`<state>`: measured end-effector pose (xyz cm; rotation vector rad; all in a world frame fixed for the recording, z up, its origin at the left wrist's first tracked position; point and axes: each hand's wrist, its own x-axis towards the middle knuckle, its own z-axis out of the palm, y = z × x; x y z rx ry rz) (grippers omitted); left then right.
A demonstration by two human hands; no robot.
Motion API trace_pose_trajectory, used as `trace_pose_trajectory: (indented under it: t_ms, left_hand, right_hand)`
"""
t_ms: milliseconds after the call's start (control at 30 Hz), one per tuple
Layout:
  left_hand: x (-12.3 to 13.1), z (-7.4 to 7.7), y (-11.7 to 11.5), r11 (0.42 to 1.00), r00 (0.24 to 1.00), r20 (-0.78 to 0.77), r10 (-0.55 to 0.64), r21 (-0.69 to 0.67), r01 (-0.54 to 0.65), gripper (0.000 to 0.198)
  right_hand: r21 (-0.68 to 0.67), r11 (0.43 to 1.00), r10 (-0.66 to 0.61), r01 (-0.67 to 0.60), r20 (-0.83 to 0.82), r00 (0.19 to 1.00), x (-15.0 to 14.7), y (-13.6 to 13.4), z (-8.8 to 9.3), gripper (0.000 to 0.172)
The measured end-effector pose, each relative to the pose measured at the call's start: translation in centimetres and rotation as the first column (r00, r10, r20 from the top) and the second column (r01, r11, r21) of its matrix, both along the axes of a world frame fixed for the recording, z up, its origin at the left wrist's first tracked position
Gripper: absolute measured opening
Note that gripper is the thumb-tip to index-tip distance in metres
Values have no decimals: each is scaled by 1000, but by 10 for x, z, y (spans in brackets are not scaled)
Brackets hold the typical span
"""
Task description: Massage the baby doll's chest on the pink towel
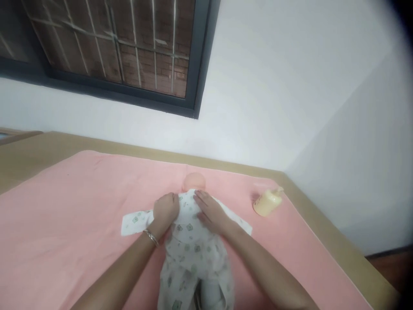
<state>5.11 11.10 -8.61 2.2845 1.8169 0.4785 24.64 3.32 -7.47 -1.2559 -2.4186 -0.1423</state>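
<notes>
A baby doll [194, 181] lies on its back on a pink cloth [71, 215], dressed in a white patterned romper [190, 249]. My left hand [165, 209] rests on the romper at the doll's left shoulder, fingers curled down onto the fabric. My right hand [209, 212] lies on the chest near the neckline with its fingers stretched out flat. A bangle [151, 237] sits on my left wrist. The romper's sleeves spread out to both sides.
A pale yellow baby bottle [267, 202] lies on its side on the pink cloth, right of the doll. The cloth covers a beige table [342, 245] set into a white corner. A barred window [129, 47] is above left.
</notes>
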Motion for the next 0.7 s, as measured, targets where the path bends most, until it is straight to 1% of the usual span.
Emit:
trace_pose_trajectory:
  t_ms: [67, 100, 167, 200, 267, 333, 400, 467, 533, 567, 633, 700]
  left_hand:
    - [-3, -5, 6, 1000, 999, -48, 6, -23, -7, 46]
    - [-4, -7, 8, 1000, 997, -81, -11, -14, 9, 44]
    - [-6, -11, 11, 998, 991, -121, -61, 7, 63, 39]
    - [-7, -11, 11, 998, 990, -123, -67, 4, 68, 38]
    - [-7, -10, 11, 999, 995, -99, -23, -24, 21, 42]
    - [-6, -8, 11, 999, 997, -73, 27, -31, -30, 48]
    - [-4, -5, 9, 999, 998, -51, 33, -24, -34, 50]
    - [-2, -4, 8, 999, 998, -47, 32, -22, -33, 49]
    - [-1, -4, 7, 999, 996, -84, 34, -10, -35, 45]
    - [-1, -4, 6, 1000, 994, -110, 23, 6, -22, 43]
    - [-2, -5, 4, 999, 988, -150, -24, 32, 29, 35]
    - [-4, -6, 3, 997, 986, -153, -67, 32, 72, 30]
  right_hand:
    - [6, 999, 39, -39, 27, 999, -11, -11, 2, 56]
    - [-2, 997, 72, -72, 45, 996, -19, -10, 5, 54]
    - [-37, 991, 134, -132, 73, 988, -33, 4, 14, 50]
    - [-60, 987, 155, -151, 83, 984, -38, 15, 19, 47]
    - [-101, 985, 147, -138, 92, 985, -38, 37, 25, 43]
    - [-108, 990, 96, -86, 91, 991, -29, 45, 26, 43]
    - [-88, 996, 32, -24, 88, 996, -18, 35, 22, 49]
    - [-58, 998, -17, 23, 92, 996, -11, 11, 16, 54]
    - [-40, 999, -21, 25, 106, 994, -15, -11, 13, 59]
    - [-38, 999, -4, 8, 116, 993, -20, -17, 14, 59]
    - [-59, 997, 58, -51, 134, 989, -33, -13, 19, 55]
    - [-98, 989, 120, -107, 137, 983, -43, 6, 26, 46]
